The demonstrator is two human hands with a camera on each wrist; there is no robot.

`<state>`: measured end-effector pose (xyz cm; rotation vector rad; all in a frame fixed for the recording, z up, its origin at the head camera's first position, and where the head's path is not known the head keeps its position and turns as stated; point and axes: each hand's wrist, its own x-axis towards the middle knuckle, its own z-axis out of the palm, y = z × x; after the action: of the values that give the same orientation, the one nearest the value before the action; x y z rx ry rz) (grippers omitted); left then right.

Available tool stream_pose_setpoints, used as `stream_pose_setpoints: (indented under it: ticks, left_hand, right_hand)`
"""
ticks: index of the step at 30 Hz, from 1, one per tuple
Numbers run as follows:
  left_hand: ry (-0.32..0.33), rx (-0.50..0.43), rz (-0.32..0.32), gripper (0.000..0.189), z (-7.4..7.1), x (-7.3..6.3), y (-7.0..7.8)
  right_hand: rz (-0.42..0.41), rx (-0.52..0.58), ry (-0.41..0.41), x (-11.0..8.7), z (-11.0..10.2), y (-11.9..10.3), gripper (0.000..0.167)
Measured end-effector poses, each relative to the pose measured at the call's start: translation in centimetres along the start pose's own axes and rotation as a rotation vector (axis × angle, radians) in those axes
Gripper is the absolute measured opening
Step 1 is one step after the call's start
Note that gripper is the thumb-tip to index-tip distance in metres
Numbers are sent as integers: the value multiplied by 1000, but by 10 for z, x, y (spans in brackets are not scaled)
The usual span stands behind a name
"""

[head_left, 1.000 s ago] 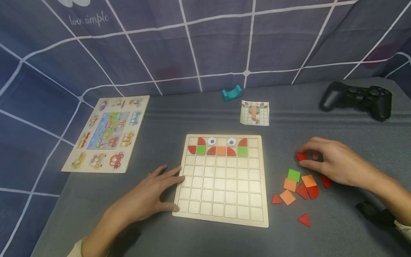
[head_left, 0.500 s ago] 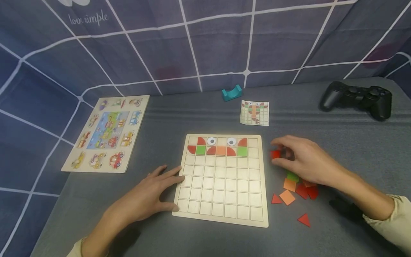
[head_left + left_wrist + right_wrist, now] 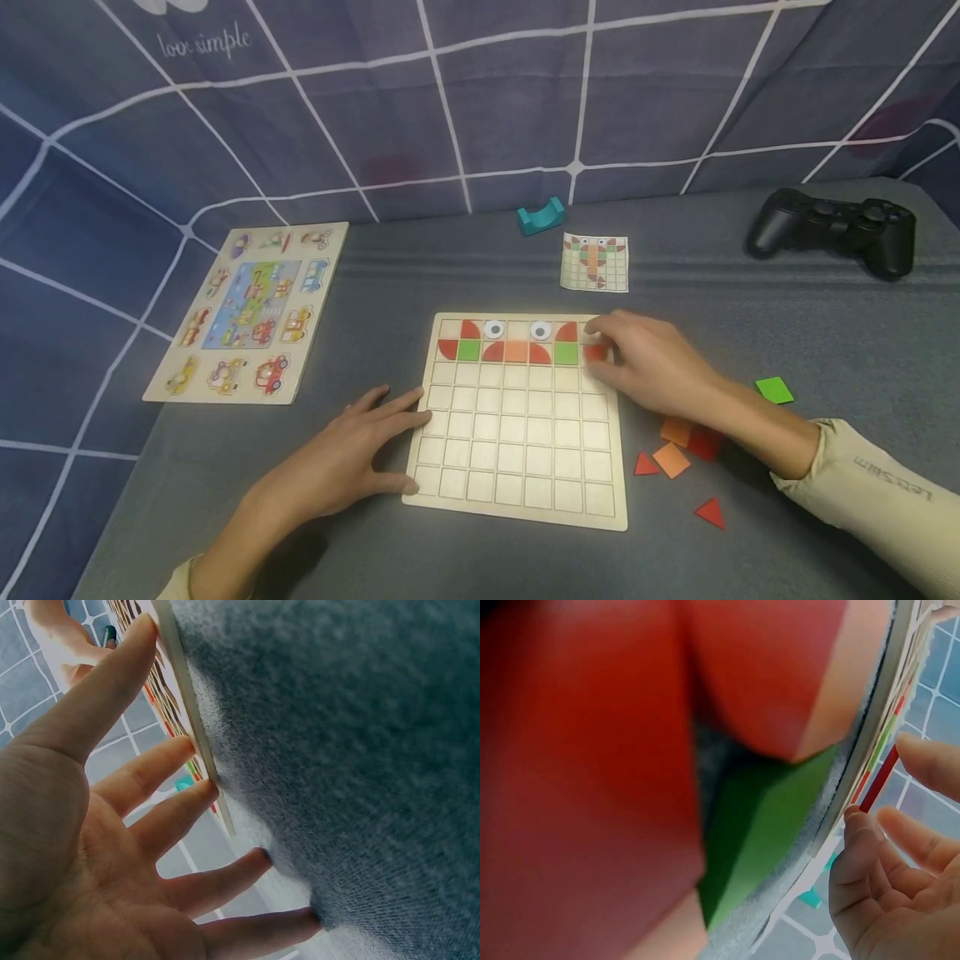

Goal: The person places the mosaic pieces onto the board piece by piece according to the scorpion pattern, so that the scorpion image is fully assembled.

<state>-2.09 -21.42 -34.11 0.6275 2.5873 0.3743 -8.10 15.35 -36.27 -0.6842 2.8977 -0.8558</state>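
Note:
A square wooden grid board lies flat, with red, green and orange tiles and two eye discs along its top two rows. My right hand pinches a small red tile over the right end of the second row. In the right wrist view the tile shows edge-on between thumb and fingers, close by the board. My left hand is spread out, with thumb and two fingertips at the board's left edge. The left wrist view shows its other fingertips on the grey cloth.
Loose tiles lie right of the board: an orange square, a red triangle, a green square; the right forearm covers others. Behind stand a pattern card and a teal block. A picture puzzle and a game controller lie farther out.
My right hand has carried the red tile leftward from the loose pile to the board's upper right. A green square shows beside the forearm now. My left hand has stayed put.

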Motion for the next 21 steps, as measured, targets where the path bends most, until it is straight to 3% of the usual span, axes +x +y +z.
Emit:
stream_pose_setpoints:
  ticks: [21]
  left_hand:
    - [1,7,10,78,0,1,0]
  right_hand:
    - [4,-20,-38,6,3,0,25]
